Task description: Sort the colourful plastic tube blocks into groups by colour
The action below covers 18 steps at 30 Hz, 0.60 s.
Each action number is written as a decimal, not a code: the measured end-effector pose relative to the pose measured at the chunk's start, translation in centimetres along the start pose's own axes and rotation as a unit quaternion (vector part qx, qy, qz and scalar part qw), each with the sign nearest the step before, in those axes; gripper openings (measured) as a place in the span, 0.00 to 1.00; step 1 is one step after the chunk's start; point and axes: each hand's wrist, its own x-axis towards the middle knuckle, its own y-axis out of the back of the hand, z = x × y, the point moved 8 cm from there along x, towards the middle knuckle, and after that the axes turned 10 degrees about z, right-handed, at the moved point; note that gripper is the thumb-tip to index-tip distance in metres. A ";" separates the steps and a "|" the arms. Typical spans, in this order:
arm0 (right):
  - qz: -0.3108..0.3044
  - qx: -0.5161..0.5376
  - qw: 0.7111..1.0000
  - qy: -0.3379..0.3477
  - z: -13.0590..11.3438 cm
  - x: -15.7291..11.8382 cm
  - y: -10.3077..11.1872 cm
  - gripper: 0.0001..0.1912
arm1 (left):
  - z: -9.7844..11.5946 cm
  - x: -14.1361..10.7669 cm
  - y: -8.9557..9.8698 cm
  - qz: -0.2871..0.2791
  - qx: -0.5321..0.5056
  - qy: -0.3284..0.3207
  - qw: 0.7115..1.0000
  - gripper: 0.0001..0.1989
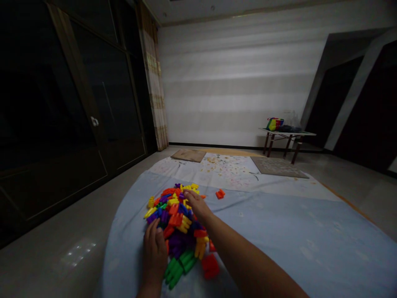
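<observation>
A heap of bright plastic building pieces [174,209] lies on the cloth-covered table, in red, orange, yellow, green, blue and purple. My left hand [155,244] rests along the near left side of the heap, its fingers stretched out against the pieces. Across the heap's right side reaches my right hand [197,203], fingers extended over the pieces at the far right; the undersides of its fingers are hidden. Close to my left hand lie large green pieces [180,267]. A red piece [210,266] sits below my right forearm, somewhat blurred.
One orange-red piece [220,193] lies apart, right of the heap. The blue cloth [279,223] meets a flowered white cloth [229,167], with a brown mat [188,155] and a grey mat [277,166] at the far end. A small table [287,133] holding bags stands by the wall.
</observation>
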 end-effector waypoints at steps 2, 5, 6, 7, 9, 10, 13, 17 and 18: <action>0.035 -0.040 0.999 0.013 0.0 -0.8 3.1 0.24 | 0.1 0.0 0.1 0.006 0.013 -0.020 1.000 0.19; 0.029 -0.159 0.986 0.028 0.8 -3.3 6.9 0.26 | 0.2 0.0 -0.2 0.004 0.056 -0.066 0.996 0.19; 0.027 -0.204 0.978 0.025 1.4 -4.5 8.0 0.28 | 0.3 -0.1 -0.2 0.006 0.075 -0.080 0.994 0.19; 0.021 -0.244 0.969 0.019 2.0 -5.6 8.8 0.30 | 0.3 -0.1 -0.3 0.011 0.093 -0.089 0.992 0.19; -0.006 -0.305 0.952 0.001 3.5 -8.0 9.6 0.37 | 0.2 -0.1 -0.4 0.013 0.118 -0.092 0.989 0.20; -0.025 -0.324 0.946 -0.009 4.2 -9.1 9.6 0.42 | 0.1 -0.1 -0.6 0.008 0.119 -0.090 0.989 0.20; -0.069 -0.335 0.939 -0.027 5.9 -11.1 8.0 0.54 | 0.5 -0.2 -1.3 -0.034 0.081 -0.088 0.992 0.23; -0.093 -0.300 0.949 -0.023 5.8 -10.6 4.5 0.59 | 0.5 -0.4 -1.9 -0.092 0.033 -0.038 0.994 0.25; -0.101 -0.289 0.952 -0.020 5.4 -10.3 3.6 0.59 | 0.4 -0.5 -1.9 -0.100 0.026 -0.023 0.994 0.26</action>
